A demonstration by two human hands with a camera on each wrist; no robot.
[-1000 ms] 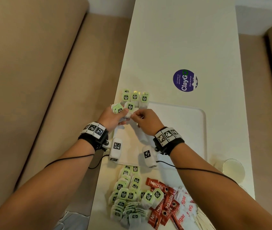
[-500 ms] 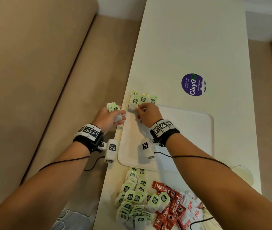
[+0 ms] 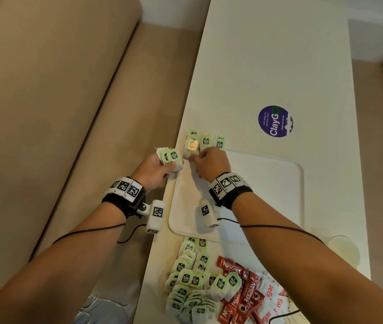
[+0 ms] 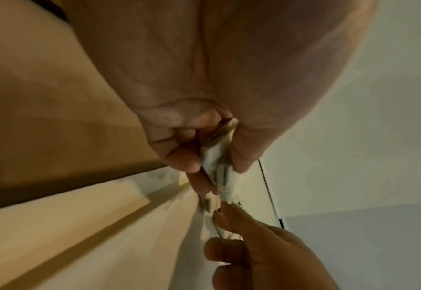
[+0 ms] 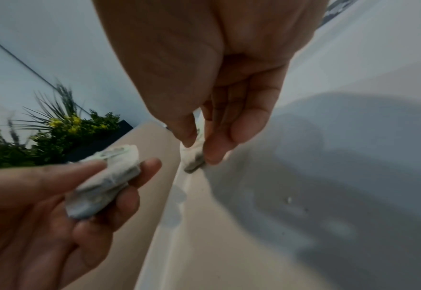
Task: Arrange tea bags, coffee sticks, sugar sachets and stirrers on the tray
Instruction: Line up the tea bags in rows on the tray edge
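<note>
A white tray (image 3: pixel 267 183) lies on the white table. A row of green-labelled tea bags (image 3: pixel 206 140) sits at its far left corner. My right hand (image 3: pixel 194 157) pinches one tea bag (image 3: pixel 190 149) there, seen in the right wrist view between thumb and fingers as a tea bag (image 5: pixel 194 157) low over the tray's edge. My left hand (image 3: pixel 162 167) holds a small stack of tea bags (image 3: pixel 169 156) just left of the tray, past the table edge; the stack (image 5: pixel 105 180) shows gripped in the right wrist view, and the same stack (image 4: pixel 219 172) in the left wrist view.
A pile of loose tea bags (image 3: pixel 192 281) lies near the table's front edge, with red coffee sticks (image 3: pixel 244 291) and white sugar sachets (image 3: pixel 272 298) to its right. A purple round sticker (image 3: pixel 275 121) sits beyond the tray. A glass (image 3: pixel 344 250) stands at the right edge. A beige sofa lies left.
My hands have parted: the right carried a single tea bag forward to the row at the tray's far left corner, while the left stayed beside the tray with the stack.
</note>
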